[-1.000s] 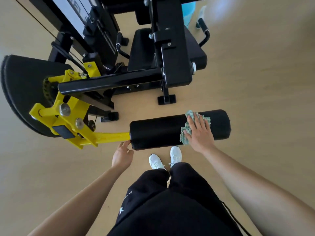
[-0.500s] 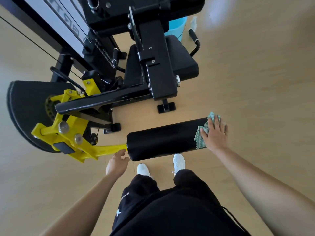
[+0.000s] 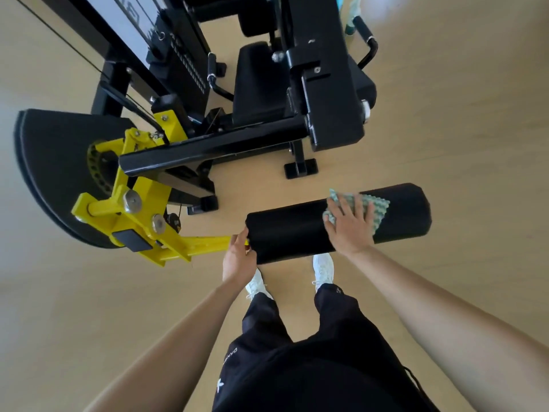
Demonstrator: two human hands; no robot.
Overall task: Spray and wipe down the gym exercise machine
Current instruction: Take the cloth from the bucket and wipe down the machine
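A black padded roller (image 3: 291,230) juts out from the yellow lever arm (image 3: 190,248) of the black gym machine (image 3: 326,96). My right hand (image 3: 350,227) lies flat with spread fingers on a green-and-white cloth (image 3: 377,208) and presses it onto the roller's right half. At the roller's left end, my left hand (image 3: 239,257) holds the pad's edge where it meets the yellow arm.
The machine's black seat (image 3: 261,81), frame feet (image 3: 300,169) and a large black round guard (image 3: 56,176) stand ahead and to the left. A light blue object (image 3: 340,0) shows at the top behind the machine. Bare wooden floor (image 3: 460,129) stretches to the right. My white shoes (image 3: 323,269) are under the roller.
My right hand slid the cloth out to the roller's right end, then back left toward its middle. My left hand moved up and took hold of the roller's left end.
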